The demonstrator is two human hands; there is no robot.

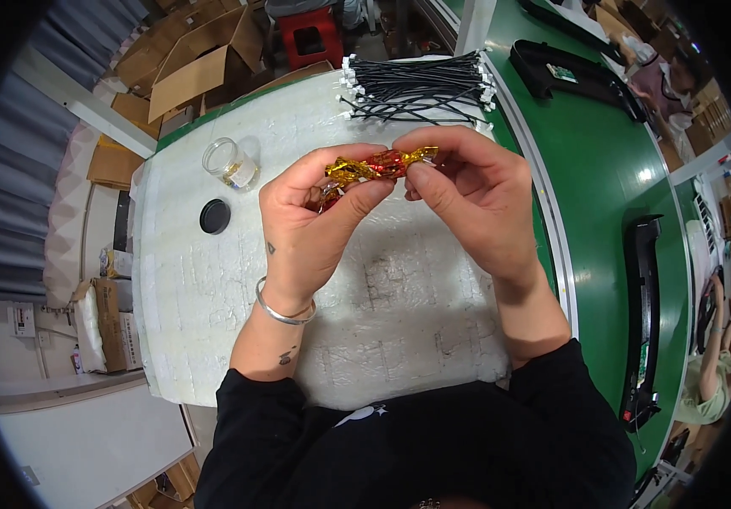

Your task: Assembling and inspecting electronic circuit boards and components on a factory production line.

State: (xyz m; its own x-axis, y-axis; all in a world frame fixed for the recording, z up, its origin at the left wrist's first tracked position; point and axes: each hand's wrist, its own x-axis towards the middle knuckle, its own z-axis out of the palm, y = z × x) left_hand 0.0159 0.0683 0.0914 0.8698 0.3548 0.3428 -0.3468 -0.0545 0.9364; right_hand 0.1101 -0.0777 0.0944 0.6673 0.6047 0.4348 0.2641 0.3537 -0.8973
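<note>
A candy in a shiny gold and red twist wrapper (382, 164) is stretched level between my two hands, above the far half of the table. My left hand (315, 191) pinches its left end between thumb and fingers. A second bit of gold and red wrapper (329, 198) shows under that palm; how much is there is hidden. My right hand (476, 187) pinches the right part near the twisted gold end. Left of my left hand, a small clear jar (223, 157) lies tilted with something gold-coloured inside. Its round black lid (214, 216) lies nearer to me.
A pile of black cables with white connectors (416, 85) lies at the table's far edge. On the right runs a green conveyor (594, 178) carrying long black housings (642, 322). Open cardboard boxes (204, 68) and a red stool (309, 38) stand beyond. Other people work at the far right.
</note>
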